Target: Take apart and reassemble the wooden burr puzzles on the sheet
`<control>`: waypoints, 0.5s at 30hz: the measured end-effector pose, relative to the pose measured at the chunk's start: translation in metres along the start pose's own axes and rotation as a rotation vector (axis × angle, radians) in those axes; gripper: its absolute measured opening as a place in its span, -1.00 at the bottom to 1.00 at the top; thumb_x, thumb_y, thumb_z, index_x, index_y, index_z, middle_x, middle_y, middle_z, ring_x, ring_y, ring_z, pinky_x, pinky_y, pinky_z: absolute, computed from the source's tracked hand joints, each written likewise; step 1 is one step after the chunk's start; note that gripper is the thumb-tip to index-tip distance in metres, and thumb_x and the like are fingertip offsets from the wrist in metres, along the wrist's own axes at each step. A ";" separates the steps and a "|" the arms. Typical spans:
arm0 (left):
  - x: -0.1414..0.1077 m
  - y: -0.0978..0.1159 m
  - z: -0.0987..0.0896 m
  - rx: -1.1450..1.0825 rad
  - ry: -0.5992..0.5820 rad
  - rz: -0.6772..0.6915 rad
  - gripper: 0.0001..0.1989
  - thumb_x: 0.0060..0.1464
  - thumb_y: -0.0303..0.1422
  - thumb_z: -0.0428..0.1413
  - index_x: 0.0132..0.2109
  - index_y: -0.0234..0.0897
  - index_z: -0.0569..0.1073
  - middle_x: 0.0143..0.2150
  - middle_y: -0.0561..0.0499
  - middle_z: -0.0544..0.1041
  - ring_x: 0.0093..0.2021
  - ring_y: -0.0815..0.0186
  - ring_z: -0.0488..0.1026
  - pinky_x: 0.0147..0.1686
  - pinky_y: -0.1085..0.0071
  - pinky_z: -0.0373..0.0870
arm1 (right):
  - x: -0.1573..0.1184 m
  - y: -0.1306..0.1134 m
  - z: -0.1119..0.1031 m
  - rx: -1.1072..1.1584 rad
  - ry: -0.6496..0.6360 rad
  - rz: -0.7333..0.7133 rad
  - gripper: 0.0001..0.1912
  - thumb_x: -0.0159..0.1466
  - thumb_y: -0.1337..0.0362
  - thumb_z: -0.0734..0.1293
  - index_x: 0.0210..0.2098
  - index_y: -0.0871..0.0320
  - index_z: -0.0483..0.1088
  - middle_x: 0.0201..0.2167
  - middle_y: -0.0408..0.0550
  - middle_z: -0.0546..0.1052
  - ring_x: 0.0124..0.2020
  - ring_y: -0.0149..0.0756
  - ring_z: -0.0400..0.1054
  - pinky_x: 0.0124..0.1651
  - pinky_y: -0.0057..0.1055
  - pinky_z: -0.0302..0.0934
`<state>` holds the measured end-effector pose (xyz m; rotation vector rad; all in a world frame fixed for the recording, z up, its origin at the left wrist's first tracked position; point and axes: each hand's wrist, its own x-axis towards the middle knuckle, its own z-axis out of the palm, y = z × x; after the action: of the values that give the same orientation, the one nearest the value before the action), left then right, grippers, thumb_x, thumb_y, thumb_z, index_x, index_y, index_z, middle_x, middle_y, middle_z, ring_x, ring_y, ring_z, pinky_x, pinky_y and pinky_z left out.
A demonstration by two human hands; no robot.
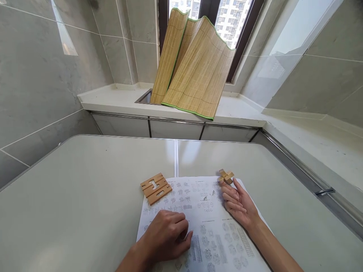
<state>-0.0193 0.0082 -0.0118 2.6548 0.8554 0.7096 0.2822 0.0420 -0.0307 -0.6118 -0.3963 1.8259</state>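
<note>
A large white sheet printed with small diagrams lies on the pale table. My left hand rests on its lower left part, fingers curled under; what they hold, if anything, is hidden. My right hand lies palm up at the sheet's right side, fingers loosely bent. Its fingertips are at a small wooden cross-shaped piece by the sheet's top right corner; whether they grip it is unclear. Three grooved wooden slats with cut-outs lie side by side over the sheet's top left corner.
The pale table has a seam down its middle. Beyond it, a white counter runs under the window, with a folded bamboo mat standing over a sink edge. Tiled walls rise on both sides.
</note>
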 end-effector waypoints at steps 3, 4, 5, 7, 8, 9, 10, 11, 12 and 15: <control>0.000 0.000 0.001 0.004 -0.005 -0.004 -0.75 0.14 -0.44 0.09 -0.48 -0.23 0.24 -0.55 0.13 0.40 -0.59 0.41 0.27 -0.53 0.39 0.10 | 0.002 -0.004 0.001 -0.005 -0.003 -0.007 -0.75 0.40 0.11 0.45 -0.17 0.12 0.38 -0.65 -0.45 0.12 -0.75 -0.59 -0.24 -0.82 -0.84 -0.18; 0.000 0.000 0.000 0.006 -0.004 -0.006 -0.75 0.14 -0.44 0.09 -0.48 -0.23 0.24 -0.55 0.13 0.40 -0.59 0.41 0.27 -0.52 0.38 0.10 | 0.002 -0.005 0.001 -0.010 -0.003 -0.011 -0.77 0.40 0.14 0.45 -0.18 0.12 0.36 -0.66 -0.46 0.12 -0.75 -0.59 -0.26 -0.82 -0.84 -0.17; 0.001 0.000 0.000 0.009 -0.004 -0.007 -0.75 0.14 -0.44 0.09 -0.48 -0.23 0.24 -0.55 0.13 0.40 -0.58 0.41 0.27 -0.52 0.38 0.10 | 0.002 -0.006 0.001 -0.019 -0.003 -0.016 -0.78 0.40 0.15 0.45 -0.20 0.11 0.35 -0.66 -0.46 0.11 -0.75 -0.59 -0.28 -0.82 -0.84 -0.16; 0.001 0.001 -0.001 0.017 -0.006 -0.008 -0.75 0.15 -0.44 0.08 -0.48 -0.23 0.24 -0.55 0.12 0.40 -0.58 0.40 0.27 -0.52 0.38 0.09 | 0.002 -0.005 0.003 -0.046 -0.003 -0.020 -0.76 0.40 0.15 0.45 -0.24 0.10 0.33 -0.68 -0.47 0.11 -0.75 -0.58 -0.31 -0.82 -0.82 -0.13; 0.001 0.001 -0.001 0.023 -0.008 -0.009 -0.75 0.16 -0.44 0.08 -0.48 -0.23 0.24 -0.55 0.12 0.40 -0.58 0.40 0.27 -0.53 0.38 0.09 | 0.001 -0.004 0.004 -0.066 -0.004 -0.020 -0.74 0.40 0.12 0.44 -0.26 0.10 0.32 -0.69 -0.48 0.11 -0.75 -0.58 -0.33 -0.82 -0.81 -0.11; 0.002 0.001 -0.001 0.030 -0.012 -0.008 -0.74 0.17 -0.44 0.07 -0.48 -0.23 0.24 -0.55 0.12 0.40 -0.59 0.40 0.26 -0.53 0.38 0.08 | 0.001 -0.003 0.006 -0.089 -0.006 -0.019 -0.71 0.40 0.08 0.44 -0.28 0.10 0.32 -0.70 -0.48 0.11 -0.75 -0.58 -0.35 -0.83 -0.79 -0.10; 0.002 0.001 -0.001 0.037 -0.016 -0.007 -0.74 0.18 -0.44 0.07 -0.48 -0.23 0.24 -0.55 0.12 0.40 -0.59 0.41 0.25 -0.53 0.38 0.07 | 0.001 0.000 0.008 -0.115 -0.009 -0.016 -0.69 0.41 0.05 0.43 -0.29 0.10 0.32 -0.71 -0.48 0.12 -0.75 -0.58 -0.37 -0.83 -0.78 -0.08; 0.002 0.001 -0.001 0.044 -0.016 -0.006 -0.73 0.19 -0.45 0.07 -0.48 -0.23 0.24 -0.55 0.13 0.39 -0.60 0.41 0.24 -0.54 0.39 0.07 | 0.000 0.002 0.012 -0.145 -0.013 -0.011 -0.67 0.42 0.02 0.41 -0.31 0.10 0.33 -0.72 -0.47 0.12 -0.75 -0.58 -0.37 -0.84 -0.76 -0.07; 0.002 0.000 0.000 0.051 -0.009 -0.006 -0.72 0.21 -0.45 0.06 -0.48 -0.23 0.24 -0.56 0.13 0.38 -0.60 0.41 0.23 -0.54 0.39 0.06 | -0.001 0.006 0.015 -0.179 -0.019 -0.003 -0.65 0.44 0.00 0.39 -0.32 0.10 0.33 -0.73 -0.47 0.14 -0.76 -0.58 -0.37 -0.84 -0.74 -0.05; 0.004 0.001 -0.001 0.049 0.056 -0.023 -0.69 0.28 -0.46 0.04 -0.46 -0.23 0.27 -0.55 0.13 0.38 -0.60 0.41 0.23 -0.53 0.39 0.08 | -0.007 0.020 0.027 -0.296 -0.064 0.038 -0.57 0.47 0.00 0.33 -0.44 0.12 0.32 -0.77 -0.43 0.15 -0.80 -0.59 -0.29 -0.84 -0.69 0.01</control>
<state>-0.0163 0.0101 -0.0091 2.6748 0.9275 0.7711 0.2531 0.0293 -0.0182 -0.7680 -0.7113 1.8411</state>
